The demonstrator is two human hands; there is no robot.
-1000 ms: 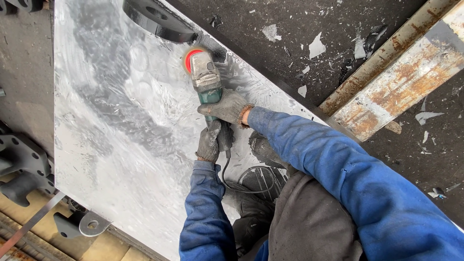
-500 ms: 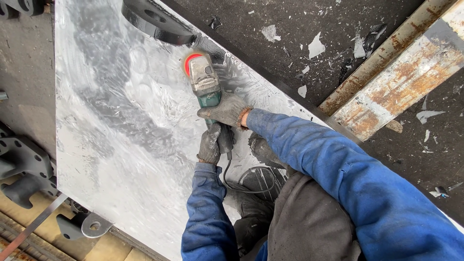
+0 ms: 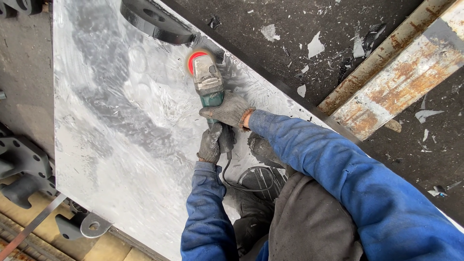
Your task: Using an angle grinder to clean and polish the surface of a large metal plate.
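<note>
Big ground steel plate fills the left and centre, scuffed bright. Rusty beam lies off at 2 o'clock on the dark floor. Black bracket sits at the plate's 12 o'clock edge. Your angle grinder is on the plate just below that bracket, red disc at its 11 o'clock end. Right hand fingers clenched over the grinder body; left hand clenched on its rear handle, cord trailing toward 6 o'clock.

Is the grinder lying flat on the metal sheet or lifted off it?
On it: the grinder is tilted, red disc end down on the sheet. Right hand holds the body, left hand the rear.
</note>
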